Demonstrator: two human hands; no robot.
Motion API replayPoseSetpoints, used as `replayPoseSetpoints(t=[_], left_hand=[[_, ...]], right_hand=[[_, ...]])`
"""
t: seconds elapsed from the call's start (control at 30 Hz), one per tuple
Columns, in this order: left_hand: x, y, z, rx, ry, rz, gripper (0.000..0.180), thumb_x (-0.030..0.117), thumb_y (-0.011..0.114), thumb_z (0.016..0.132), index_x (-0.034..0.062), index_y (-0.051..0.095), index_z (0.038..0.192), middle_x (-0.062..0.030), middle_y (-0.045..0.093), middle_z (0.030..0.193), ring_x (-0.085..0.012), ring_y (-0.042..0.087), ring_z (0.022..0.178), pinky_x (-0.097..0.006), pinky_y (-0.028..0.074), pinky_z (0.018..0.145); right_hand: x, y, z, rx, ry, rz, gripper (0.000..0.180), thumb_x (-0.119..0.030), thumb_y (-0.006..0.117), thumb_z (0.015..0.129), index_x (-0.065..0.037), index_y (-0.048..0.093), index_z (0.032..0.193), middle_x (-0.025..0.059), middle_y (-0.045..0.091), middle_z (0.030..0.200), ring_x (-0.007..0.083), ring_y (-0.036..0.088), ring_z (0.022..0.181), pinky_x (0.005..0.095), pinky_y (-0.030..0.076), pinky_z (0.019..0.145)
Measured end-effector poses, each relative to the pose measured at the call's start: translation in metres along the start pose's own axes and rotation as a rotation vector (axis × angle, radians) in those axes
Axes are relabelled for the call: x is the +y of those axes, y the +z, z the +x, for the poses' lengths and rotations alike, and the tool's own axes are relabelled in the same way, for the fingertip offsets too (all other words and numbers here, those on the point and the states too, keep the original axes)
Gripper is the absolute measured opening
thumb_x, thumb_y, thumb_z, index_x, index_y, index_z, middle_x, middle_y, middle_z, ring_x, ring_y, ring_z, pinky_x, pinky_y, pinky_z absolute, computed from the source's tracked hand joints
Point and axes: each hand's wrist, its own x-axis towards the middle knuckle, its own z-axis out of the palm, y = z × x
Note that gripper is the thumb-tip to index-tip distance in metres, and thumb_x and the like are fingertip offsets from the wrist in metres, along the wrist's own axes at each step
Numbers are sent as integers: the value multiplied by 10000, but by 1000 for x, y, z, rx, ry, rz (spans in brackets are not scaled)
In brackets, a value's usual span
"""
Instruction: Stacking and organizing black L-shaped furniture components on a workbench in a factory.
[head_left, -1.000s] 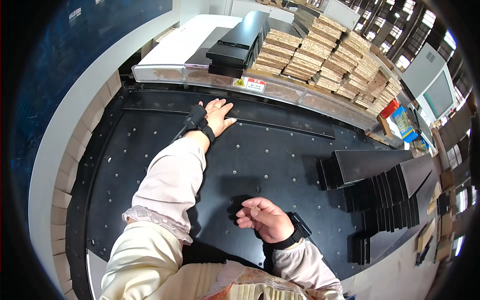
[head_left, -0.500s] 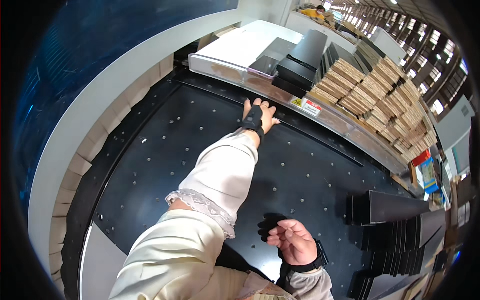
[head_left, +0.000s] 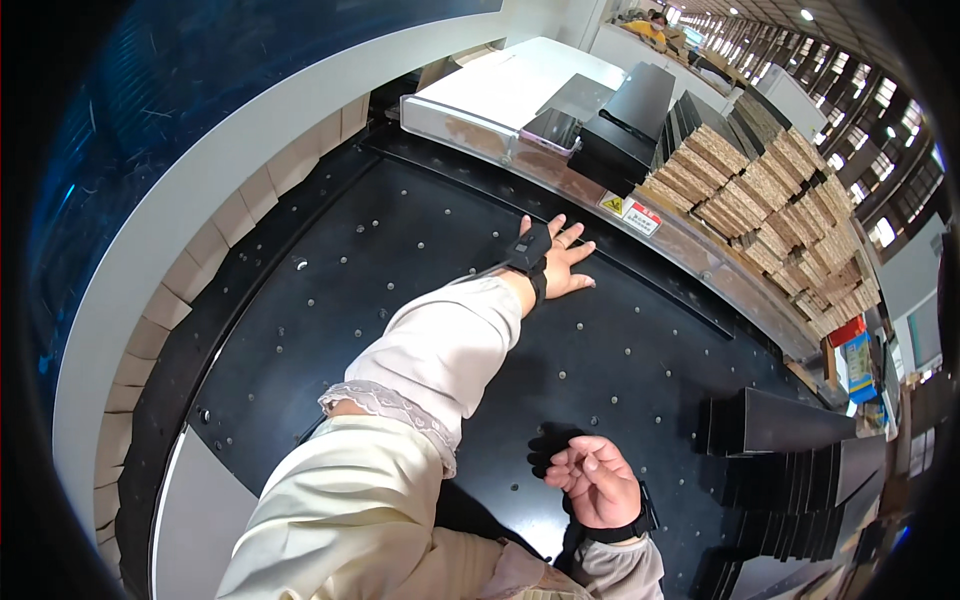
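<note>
Your left hand (head_left: 558, 262) lies flat, fingers spread, on the black table (head_left: 330, 300) near its far rail (head_left: 700, 250), holding nothing. Your right hand (head_left: 598, 482) hovers half-curled and empty near your body. Stretched that far, you could slip or catch fingers at the rail. Black sheets (head_left: 790, 450) stand to your right, well apart; cardboard stacks (head_left: 770, 190) crowd beyond the rail
</note>
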Motion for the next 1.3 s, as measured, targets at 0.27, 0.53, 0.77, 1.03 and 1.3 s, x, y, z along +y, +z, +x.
replayPoseSetpoints(t=[0.27,0.53,0.77,1.03,1.3], left_hand=[[-26,-5,-8,6,-67,47,603,583,453,869,316,366,1402,-31,227,1519,-236,129,1419,-637,92,1078],[-17,-9,-10,-3,-142,122,715,619,421,859,218,306,1439,-18,227,1521,-210,149,1415,-604,67,1095],[-14,-8,-9,-28,-212,93,683,614,442,860,264,314,1433,-19,196,1530,-201,133,1419,-611,131,1082],[-23,1,-4,-17,-187,58,708,623,443,854,260,298,1444,-56,178,1535,-230,115,1424,-553,146,1101],[-32,14,2,43,-121,-16,718,584,506,845,202,337,1429,-128,188,1521,-300,119,1415,-405,152,1137]], right_hand=[[-2,2,-3,35,44,-36,254,-79,488,937,-9,522,1179,184,623,1068,276,639,941,392,508,863],[-5,6,-2,82,85,-83,237,-73,486,934,-15,532,1159,170,627,1057,261,638,931,371,503,859],[-4,5,-4,62,47,-35,237,-83,487,936,-12,531,1159,166,627,1051,256,638,924,367,505,853],[-5,6,-4,71,58,-60,230,-66,464,942,-11,529,1155,164,628,1048,249,641,915,361,507,849],[-6,9,-6,74,59,-71,226,-62,459,947,-10,527,1157,152,627,1048,237,634,932,350,508,847]])
